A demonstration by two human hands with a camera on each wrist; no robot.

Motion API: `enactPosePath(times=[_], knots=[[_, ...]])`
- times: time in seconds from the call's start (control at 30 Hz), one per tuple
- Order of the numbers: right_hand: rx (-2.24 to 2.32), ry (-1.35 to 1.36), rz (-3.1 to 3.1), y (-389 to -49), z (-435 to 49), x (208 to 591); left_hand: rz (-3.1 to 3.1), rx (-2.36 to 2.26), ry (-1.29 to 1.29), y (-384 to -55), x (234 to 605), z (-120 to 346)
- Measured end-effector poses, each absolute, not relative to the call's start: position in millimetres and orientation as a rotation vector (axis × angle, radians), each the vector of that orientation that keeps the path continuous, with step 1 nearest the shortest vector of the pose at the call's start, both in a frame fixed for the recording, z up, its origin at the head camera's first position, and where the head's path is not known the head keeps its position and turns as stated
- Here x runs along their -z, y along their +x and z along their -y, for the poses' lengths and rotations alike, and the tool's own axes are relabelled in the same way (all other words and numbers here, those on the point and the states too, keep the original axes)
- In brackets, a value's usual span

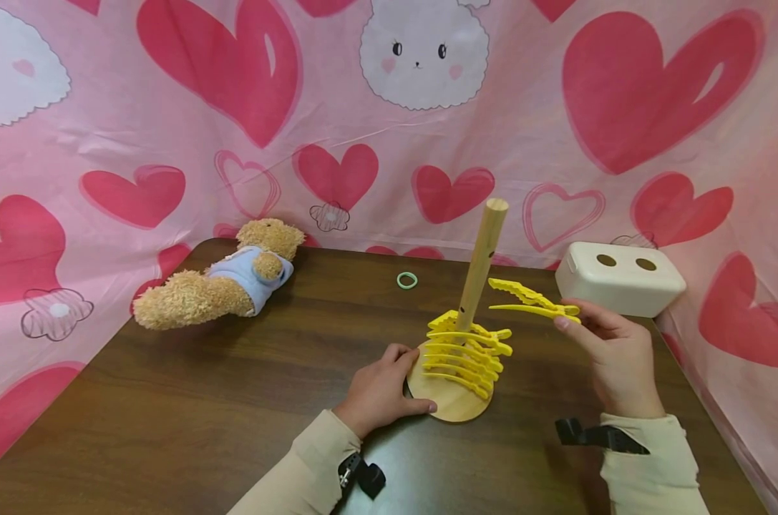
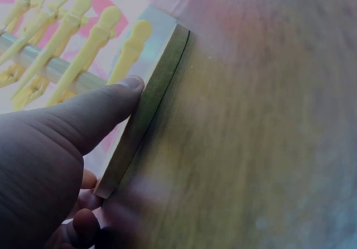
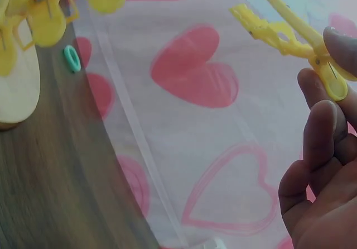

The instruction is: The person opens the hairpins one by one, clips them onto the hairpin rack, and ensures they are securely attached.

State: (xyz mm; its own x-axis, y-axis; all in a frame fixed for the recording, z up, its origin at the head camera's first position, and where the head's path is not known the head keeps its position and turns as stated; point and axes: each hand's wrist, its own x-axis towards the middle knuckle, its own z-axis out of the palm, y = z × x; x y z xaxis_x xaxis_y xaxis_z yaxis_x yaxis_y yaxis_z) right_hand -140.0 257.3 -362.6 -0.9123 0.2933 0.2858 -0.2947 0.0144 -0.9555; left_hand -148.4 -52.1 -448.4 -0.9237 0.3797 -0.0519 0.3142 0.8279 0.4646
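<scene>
A wooden stand [image 1: 449, 404], with a round base and an upright post, is on the table. Several yellow hair clips [image 1: 462, 357] are stacked along the lower part of its post. My left hand [image 1: 378, 390] grips the base at its left edge; the left wrist view has the thumb on top and the other fingers at the rim. Right of the post, my right hand [image 1: 610, 350] pinches another yellow hair clip [image 1: 533, 300] by its handle end. That clip's two arms are spread apart and point left toward the post, as the right wrist view [image 3: 284, 31] also bears out.
Left on the dark wooden table [image 1: 247, 415] lies a teddy bear [image 1: 234, 275] in a light blue top. A small green ring [image 1: 406, 280] lies behind the stand. At the back right is a white box [image 1: 620, 282] with two round holes. A pink heart-patterned cloth [image 1: 337, 107] hangs behind.
</scene>
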Motion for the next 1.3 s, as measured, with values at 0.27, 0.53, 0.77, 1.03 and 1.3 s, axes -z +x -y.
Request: enactPosePath(times=[0.27,0.53,0.77,1.03,1.3], knots=[[-1.946,0.125,1.924,-133.5,-244.6,356.2,-2.861,-0.682,0.538,-148.3,447.5,51.8],[-1.937,0.175,1.976,-128.3,-227.3,352.6,-2.850,-0.707,0.555,-148.6,447.5,52.4],[-1.911,0.186,2.046,-124.6,-214.8,350.3,-2.844,-0.716,0.556,-148.8,448.5,52.2],[-1.722,0.195,2.187,-121.6,-205.7,349.4,-2.843,-0.714,0.568,-148.9,448.5,52.6],[-1.621,0.186,2.239,-120.0,-196.4,354.3,-2.851,-0.699,0.613,-148.5,447.6,52.8]])
